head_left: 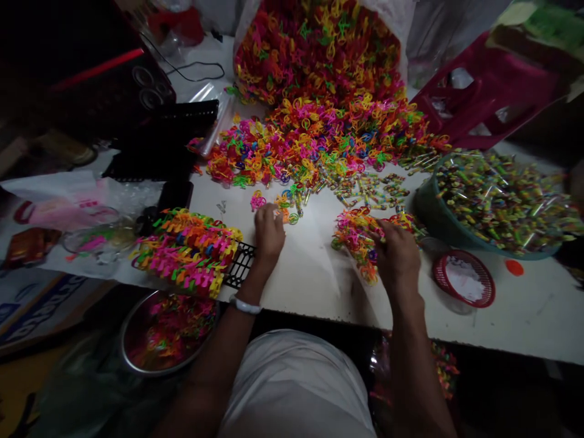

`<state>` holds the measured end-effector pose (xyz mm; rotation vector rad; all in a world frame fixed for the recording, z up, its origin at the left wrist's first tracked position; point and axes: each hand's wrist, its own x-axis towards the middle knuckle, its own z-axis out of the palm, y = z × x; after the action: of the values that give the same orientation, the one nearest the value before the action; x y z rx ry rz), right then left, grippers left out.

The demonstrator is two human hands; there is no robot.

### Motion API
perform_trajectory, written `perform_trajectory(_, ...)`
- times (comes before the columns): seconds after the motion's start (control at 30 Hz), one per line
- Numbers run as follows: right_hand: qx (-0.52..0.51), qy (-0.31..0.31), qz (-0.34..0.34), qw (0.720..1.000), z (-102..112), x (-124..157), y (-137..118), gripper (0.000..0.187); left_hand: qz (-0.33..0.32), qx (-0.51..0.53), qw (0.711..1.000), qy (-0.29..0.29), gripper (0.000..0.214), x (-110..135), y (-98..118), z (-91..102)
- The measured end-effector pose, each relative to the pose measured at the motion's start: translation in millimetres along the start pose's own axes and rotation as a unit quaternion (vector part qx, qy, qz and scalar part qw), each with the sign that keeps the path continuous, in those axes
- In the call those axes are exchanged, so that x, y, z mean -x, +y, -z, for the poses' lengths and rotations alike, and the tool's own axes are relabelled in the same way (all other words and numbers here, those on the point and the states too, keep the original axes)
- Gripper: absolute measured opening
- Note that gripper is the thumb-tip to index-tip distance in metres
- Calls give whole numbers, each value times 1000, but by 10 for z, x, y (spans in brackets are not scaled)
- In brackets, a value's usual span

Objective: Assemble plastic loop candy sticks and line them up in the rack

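bare forearms; white wristband; white shirt

Home piecework bench: heaped neon plastic rings, basin of wrapped candies.

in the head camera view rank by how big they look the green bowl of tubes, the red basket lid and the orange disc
1. green bowl of tubes
2. red basket lid
3. orange disc
All three lie close together, so nearness hardly skews it.

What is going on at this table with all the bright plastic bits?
A person works at a white table. The left hand fingers an orange piece beside a rack of neatly lined-up pieces. The right hand rests on a small loose clump of plastic pieces. A big heap spills from a bag behind; a basin of small tubes sits to the right.
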<state>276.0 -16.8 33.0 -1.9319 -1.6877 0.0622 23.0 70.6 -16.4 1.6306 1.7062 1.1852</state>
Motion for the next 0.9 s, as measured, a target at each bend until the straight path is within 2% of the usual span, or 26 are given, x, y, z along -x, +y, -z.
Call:
perform_trajectory(0.03,34,28,-11,999,51,-38,24,33,8,-48,998,36,25,-80,-54,-16)
perform_trajectory(0.1,39,29,-18,999,12,-85,-42,33,32,-133,989,52,32,-161,-143,-51)
perform_trajectory(0.2,-29,-81,29,996,-365,-113,-365,33,54,-214,975,8,21,-79,-203,-85)
perform_trajectory(0.3,-37,-193,56,979,-853,-159,-736,37,33,-220,975,-18,15,110,-218,-60)
perform_trajectory(0.37,-20,-232,60,971,-1084,-201,-894,41,12,-198,980,-17,17,203,-235,-15)
perform_trajectory(0.43,0,-247,58,967,-1199,-227,-948,37,6,-188,982,-11,21,246,-259,32)
perform_trajectory(0.53,7,-247,49,968,-1200,-213,-878,28,17,-191,981,-14,24,248,-280,73)
perform_trajectory(0.7,19,-229,-6,973,-1025,-120,-697,24,63,-170,983,1,30,230,-257,49)
perform_trajectory(0.83,6,-228,-34,973,-916,-71,-705,37,66,-114,991,5,14,226,-247,34)
perform_trajectory(0.9,-20,-219,-33,975,-889,-65,-750,46,95,-25,995,5,14,229,-225,49)
